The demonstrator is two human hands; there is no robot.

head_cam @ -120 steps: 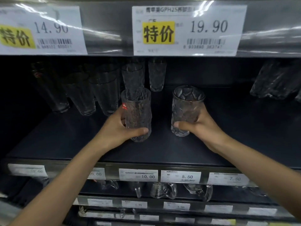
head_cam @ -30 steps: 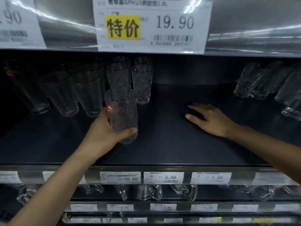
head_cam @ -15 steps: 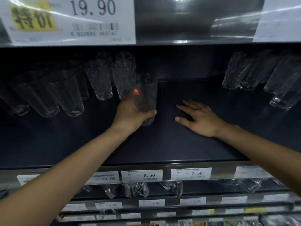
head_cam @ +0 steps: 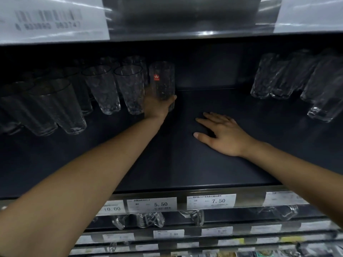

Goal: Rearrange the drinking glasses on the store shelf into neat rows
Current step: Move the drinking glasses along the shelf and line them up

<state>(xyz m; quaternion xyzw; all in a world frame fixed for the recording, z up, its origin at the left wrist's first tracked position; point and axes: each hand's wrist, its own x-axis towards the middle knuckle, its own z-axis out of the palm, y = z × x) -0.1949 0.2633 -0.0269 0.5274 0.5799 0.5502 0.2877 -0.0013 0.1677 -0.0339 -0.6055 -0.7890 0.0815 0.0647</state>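
My left hand (head_cam: 157, 106) grips the lower part of a clear textured glass with a small red sticker (head_cam: 162, 82), far back on the dark shelf (head_cam: 185, 164). The glass stands upright just right of two similar textured glasses (head_cam: 130, 89), touching or nearly touching the nearest. My right hand (head_cam: 220, 134) rests flat on the bare shelf, fingers spread and holding nothing. Several plainer tall glasses (head_cam: 55, 106) stand further left.
A group of several textured glasses (head_cam: 289, 76) stands at the back right of the shelf. An upper shelf edge with big price cards (head_cam: 53, 19) hangs low overhead. Price labels (head_cam: 211, 201) line the front rail; glass mugs (head_cam: 150, 219) sit on the shelf below.
My left hand has pushed the stickered glass further back and beside the textured glasses. The right hand stays flat on the shelf. The view has shifted right.
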